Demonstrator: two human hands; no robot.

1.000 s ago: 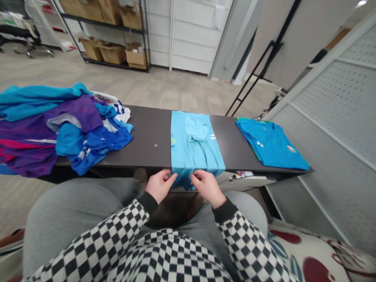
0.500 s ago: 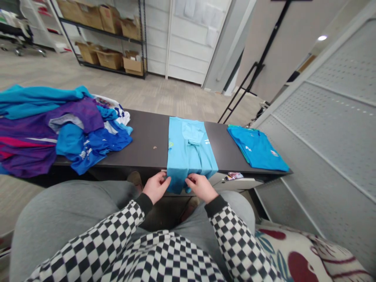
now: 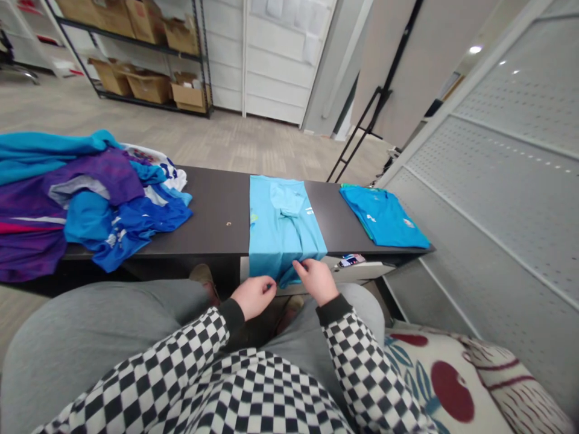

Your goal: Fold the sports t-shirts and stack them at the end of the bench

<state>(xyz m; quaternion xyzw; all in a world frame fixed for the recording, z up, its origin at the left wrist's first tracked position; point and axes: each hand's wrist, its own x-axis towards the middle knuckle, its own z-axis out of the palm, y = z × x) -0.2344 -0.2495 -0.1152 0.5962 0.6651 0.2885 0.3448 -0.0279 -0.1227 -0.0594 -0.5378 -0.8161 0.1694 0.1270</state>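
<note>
A light blue T-shirt (image 3: 287,232), folded into a narrow strip, lies on the dark bench top with its lower end hanging over the front edge. At that hanging end my left hand (image 3: 254,296) is closed in a pinch, with a bit of blue fabric showing at its fingertips. My right hand (image 3: 318,280) pinches the shirt's lower right part between thumb and fingers. The folded part on top of the shirt is a little wrinkled.
A loose heap of blue, purple and white clothes (image 3: 104,199) covers the bench's left end. Folded blue shirts (image 3: 384,217) are stacked on the right. Below the bench edge, a partly open drawer (image 3: 362,272) holds a small printed item. A perforated panel (image 3: 488,181) stands at right.
My left hand has moved inward from the shirt's left edge, toward the middle of its hanging end. The right hand stays at the lower right. The view has shifted slightly.
</note>
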